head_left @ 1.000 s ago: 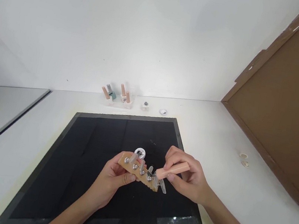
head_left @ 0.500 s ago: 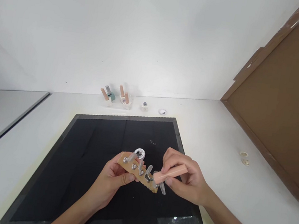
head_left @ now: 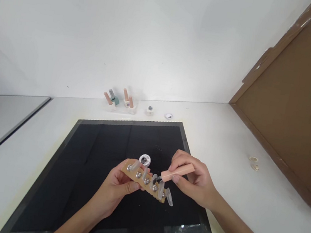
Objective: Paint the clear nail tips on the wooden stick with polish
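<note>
My left hand (head_left: 117,188) is closed around the left part of a tan strip (head_left: 133,171), which tilts down to the right. Several clear nail tips (head_left: 161,190) stand on silvery round mounts along it. Between the fingers of my right hand (head_left: 197,181) is a pink brush handle (head_left: 178,172). Its dark brush end (head_left: 157,179) is at a nail tip near the middle of the strip; whether it touches is unclear. Just behind the strip is a small round white pot (head_left: 144,160) with dark stuff inside.
A black mat (head_left: 104,144) lies under both hands. Behind it stand bottles with pink caps (head_left: 126,95), a green bottle (head_left: 114,99), a small open bottle (head_left: 149,110) and a white dish (head_left: 168,116). Two pale round pieces (head_left: 255,167) lie at right, near a brown cardboard panel (head_left: 298,102).
The pink handle and my right hand have moved slightly up, and the brush end has shifted from the lower mounts toward the upper side of the strip. My left hand has barely moved.
</note>
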`<state>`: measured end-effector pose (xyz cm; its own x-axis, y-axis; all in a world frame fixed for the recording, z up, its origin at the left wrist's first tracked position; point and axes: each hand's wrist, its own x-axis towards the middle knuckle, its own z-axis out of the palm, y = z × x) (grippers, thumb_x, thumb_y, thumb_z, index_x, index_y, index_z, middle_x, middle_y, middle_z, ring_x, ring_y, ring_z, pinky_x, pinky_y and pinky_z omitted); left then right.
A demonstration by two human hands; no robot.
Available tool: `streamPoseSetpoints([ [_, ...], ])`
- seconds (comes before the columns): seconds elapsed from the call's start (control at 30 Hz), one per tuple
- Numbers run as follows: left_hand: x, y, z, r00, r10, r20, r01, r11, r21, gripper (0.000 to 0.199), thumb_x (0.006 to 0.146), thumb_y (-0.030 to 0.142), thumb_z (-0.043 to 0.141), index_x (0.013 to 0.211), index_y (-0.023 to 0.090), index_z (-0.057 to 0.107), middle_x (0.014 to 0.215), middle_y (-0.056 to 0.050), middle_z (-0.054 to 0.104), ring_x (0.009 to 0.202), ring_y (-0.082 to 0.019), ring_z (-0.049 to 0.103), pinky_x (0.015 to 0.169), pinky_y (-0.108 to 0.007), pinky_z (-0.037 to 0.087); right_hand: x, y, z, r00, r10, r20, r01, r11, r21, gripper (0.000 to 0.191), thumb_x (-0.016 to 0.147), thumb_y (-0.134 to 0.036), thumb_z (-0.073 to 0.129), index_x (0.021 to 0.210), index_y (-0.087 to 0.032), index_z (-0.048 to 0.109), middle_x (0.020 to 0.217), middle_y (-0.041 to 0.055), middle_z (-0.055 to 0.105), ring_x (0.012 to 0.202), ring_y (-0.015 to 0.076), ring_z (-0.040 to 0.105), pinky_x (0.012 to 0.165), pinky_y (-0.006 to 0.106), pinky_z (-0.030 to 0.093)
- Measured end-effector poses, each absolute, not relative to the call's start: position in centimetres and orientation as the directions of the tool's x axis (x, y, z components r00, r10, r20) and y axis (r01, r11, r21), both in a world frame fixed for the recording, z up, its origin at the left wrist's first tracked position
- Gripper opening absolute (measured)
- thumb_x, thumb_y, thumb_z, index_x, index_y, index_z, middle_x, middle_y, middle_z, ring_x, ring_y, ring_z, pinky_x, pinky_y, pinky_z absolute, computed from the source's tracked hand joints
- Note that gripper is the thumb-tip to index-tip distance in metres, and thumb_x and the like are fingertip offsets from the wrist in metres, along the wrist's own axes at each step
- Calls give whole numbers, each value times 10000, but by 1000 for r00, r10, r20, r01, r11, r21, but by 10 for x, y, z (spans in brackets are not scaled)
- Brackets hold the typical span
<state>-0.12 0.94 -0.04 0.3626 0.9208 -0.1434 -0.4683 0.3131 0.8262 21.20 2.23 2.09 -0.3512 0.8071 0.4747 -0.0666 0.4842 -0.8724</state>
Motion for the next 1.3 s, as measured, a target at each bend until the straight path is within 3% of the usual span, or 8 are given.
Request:
streamPoseSetpoints([
  [0.4,-3,8,-2,370,920,-131,-471,307,827,273,647,117,781,880,234,701,866,1,756,802,-144,683,667,-199,547,216,23,16,-283,883,375,-177,336,-925,31,850,-221,594,857,-228,624,782,6,533,717,137,495,622,264,378],
  [0.57,-1,9,2,371,917,-149,-463,322,826,273,645,124,784,877,241,703,877,9,760,800,-136,687,676,-192,547,214,22,17,-356,868,348,-213,287,-934,48,855,-241,601,883,-229,638,799,8,541,713,127,505,624,253,397],
  [1.3,2,10,4,344,917,-201,-444,347,826,279,615,125,805,851,226,695,850,-1,760,758,-133,687,657,-203,543,211,21,22,-391,848,357,-79,356,-931,46,854,-190,574,864,-211,614,754,1,529,658,127,499,609,267,421],
])
